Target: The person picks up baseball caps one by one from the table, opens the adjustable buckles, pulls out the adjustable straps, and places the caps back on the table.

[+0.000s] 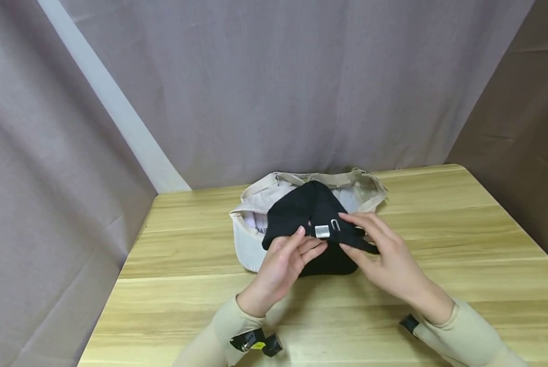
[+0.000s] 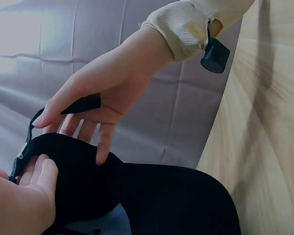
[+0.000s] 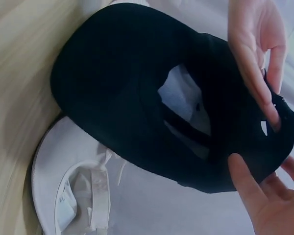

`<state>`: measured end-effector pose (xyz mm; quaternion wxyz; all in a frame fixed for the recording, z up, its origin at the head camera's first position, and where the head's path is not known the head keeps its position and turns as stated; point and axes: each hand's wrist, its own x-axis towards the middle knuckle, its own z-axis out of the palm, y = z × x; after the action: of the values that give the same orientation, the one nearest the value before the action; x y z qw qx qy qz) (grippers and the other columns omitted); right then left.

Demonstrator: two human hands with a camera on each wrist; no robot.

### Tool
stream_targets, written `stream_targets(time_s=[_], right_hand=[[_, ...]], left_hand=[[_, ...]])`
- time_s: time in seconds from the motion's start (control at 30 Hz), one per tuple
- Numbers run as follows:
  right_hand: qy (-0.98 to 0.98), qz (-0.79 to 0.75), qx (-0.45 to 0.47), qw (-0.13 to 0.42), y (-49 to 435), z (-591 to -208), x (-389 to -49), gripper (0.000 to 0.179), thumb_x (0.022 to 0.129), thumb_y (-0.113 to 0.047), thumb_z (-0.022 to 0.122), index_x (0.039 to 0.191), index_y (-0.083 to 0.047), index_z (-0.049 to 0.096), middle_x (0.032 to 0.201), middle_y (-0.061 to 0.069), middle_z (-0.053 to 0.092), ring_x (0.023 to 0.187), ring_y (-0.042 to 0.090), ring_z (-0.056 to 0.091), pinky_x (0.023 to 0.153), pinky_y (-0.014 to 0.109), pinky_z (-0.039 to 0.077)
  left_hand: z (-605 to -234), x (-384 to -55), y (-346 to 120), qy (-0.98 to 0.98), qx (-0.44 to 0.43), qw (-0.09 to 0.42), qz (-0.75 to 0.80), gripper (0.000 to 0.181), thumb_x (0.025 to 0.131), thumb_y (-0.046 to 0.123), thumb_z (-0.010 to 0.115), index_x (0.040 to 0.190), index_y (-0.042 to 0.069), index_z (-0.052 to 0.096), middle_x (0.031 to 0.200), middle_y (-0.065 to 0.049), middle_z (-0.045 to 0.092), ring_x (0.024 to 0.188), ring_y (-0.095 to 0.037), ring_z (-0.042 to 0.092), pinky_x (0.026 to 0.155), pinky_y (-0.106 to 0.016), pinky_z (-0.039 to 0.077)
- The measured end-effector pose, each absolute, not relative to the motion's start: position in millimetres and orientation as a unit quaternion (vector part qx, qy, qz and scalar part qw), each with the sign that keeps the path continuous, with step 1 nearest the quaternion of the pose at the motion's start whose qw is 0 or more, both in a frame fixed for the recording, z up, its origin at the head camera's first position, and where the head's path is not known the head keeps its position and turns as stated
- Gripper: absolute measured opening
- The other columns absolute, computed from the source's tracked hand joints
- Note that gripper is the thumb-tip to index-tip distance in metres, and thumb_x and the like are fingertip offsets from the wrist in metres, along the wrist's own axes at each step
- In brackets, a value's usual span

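A black baseball cap point(image 1: 296, 206) is held up in both hands, its back strap toward the person and its brim point(image 3: 103, 83) pointing down. On the strap is a silver metal buckle point(image 1: 321, 231). The left hand point(image 1: 283, 262) pinches the cap's strap just left of the buckle, thumb on top and fingers beneath. To the right of the buckle, the right hand point(image 1: 393, 260) grips the cap's rear edge and strap end between thumb and fingers. The left wrist view shows the loose strap end point(image 2: 83, 104) passing by the right hand's palm.
Behind the black cap, pale headwear with a white brim point(image 1: 248, 247) and a cream strap point(image 1: 338, 178) lies on the wooden table point(image 1: 177, 244). How many pale caps overlap there I cannot tell. Grey curtains point(image 1: 274, 86) hang behind the table.
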<state>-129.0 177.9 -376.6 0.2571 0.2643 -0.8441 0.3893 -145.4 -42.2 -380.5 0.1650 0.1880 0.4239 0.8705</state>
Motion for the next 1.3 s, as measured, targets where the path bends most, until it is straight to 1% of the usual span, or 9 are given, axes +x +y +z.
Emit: stream_targets(time_s=[0.17,0.4,0.5,0.6,0.7,0.77,0.93,1.1,1.3], right_hand=[[-0.83,0.429,0.23,0.273,176,-376,-129,0.055,0.079,0.009,0.08,0.128,-0.008,0.062,0.12,0.002,0.063,0.108,0.005,0.056,0.083,0.01,0.047],[-0.82,0.447,0.139,0.329,177,-389,-133,0.026,0.076,0.013,0.077,0.091,0.0,0.06,0.084,0.001,0.06,0.079,0.003,0.054,0.073,0.015,0.041],[-0.831,0.478,0.099,0.268,175,-394,-132,0.012,0.087,0.007,0.069,0.081,-0.003,0.066,0.069,-0.005,0.062,0.061,0.002,0.056,0.059,0.015,0.044],[-0.818,0.541,0.1,0.17,171,-398,-133,0.021,0.099,-0.002,0.059,0.083,0.0,0.073,0.066,0.001,0.068,0.056,0.007,0.065,0.053,0.022,0.051],[-0.757,0.633,0.129,0.099,164,-401,-135,0.028,0.106,-0.009,0.05,0.098,0.005,0.073,0.08,0.007,0.074,0.069,0.016,0.072,0.059,0.029,0.057],[-0.694,0.701,0.15,0.068,158,-401,-136,0.028,0.108,-0.012,0.047,0.105,0.003,0.072,0.088,0.008,0.074,0.075,0.017,0.071,0.063,0.03,0.058],[-0.532,0.837,0.127,0.02,139,-395,-138,0.03,0.107,-0.012,0.049,0.09,-0.008,0.073,0.087,0.003,0.068,0.074,0.014,0.062,0.068,0.025,0.054],[-0.457,0.883,0.102,0.032,126,-392,-139,0.031,0.102,-0.003,0.055,0.077,-0.008,0.072,0.08,0.001,0.069,0.07,0.01,0.062,0.068,0.021,0.052],[-0.437,0.888,0.134,0.054,122,-398,-139,0.024,0.1,0.002,0.057,0.087,-0.005,0.076,0.087,0.004,0.071,0.076,0.01,0.067,0.072,0.022,0.055]], left_hand=[[-378,-146,-42,0.43,0.184,0.155,0.87,0.033,0.108,0.016,0.045,0.092,0.007,0.073,0.11,-0.005,0.07,0.109,-0.017,0.067,0.106,-0.043,0.045],[-379,-149,-43,0.437,0.182,0.146,0.868,0.033,0.109,0.015,0.044,0.09,0.008,0.071,0.106,-0.004,0.071,0.108,-0.018,0.068,0.107,-0.043,0.044],[-380,-149,-43,0.44,0.185,0.142,0.867,0.033,0.108,0.016,0.045,0.09,0.009,0.071,0.107,-0.003,0.071,0.107,-0.017,0.068,0.108,-0.044,0.043],[-381,-150,-44,0.447,0.187,0.137,0.864,0.032,0.108,0.018,0.047,0.089,0.008,0.071,0.107,-0.003,0.07,0.108,-0.018,0.067,0.109,-0.045,0.041],[-382,-150,-44,0.465,0.185,0.129,0.856,0.033,0.108,0.02,0.048,0.088,0.005,0.07,0.107,-0.004,0.069,0.108,-0.018,0.067,0.11,-0.044,0.041],[-383,-150,-44,0.484,0.188,0.121,0.846,0.035,0.108,0.019,0.047,0.099,-0.006,0.07,0.11,-0.005,0.068,0.109,-0.018,0.066,0.11,-0.044,0.041],[-387,-150,-42,0.542,0.189,0.095,0.813,0.045,0.108,0.017,0.045,0.122,-0.025,0.053,0.108,-0.006,0.066,0.106,-0.018,0.064,0.105,-0.041,0.046],[-388,-152,-40,0.62,0.145,0.054,0.769,0.041,0.108,0.019,0.046,0.101,-0.019,0.06,0.084,-0.001,0.062,0.079,-0.014,0.061,0.081,-0.027,0.053],[-386,-154,-49,0.744,0.151,-0.005,0.651,0.053,0.107,0.029,0.051,0.069,-0.007,0.061,0.054,0.003,0.046,0.052,-0.008,0.044,0.053,-0.022,0.038]])
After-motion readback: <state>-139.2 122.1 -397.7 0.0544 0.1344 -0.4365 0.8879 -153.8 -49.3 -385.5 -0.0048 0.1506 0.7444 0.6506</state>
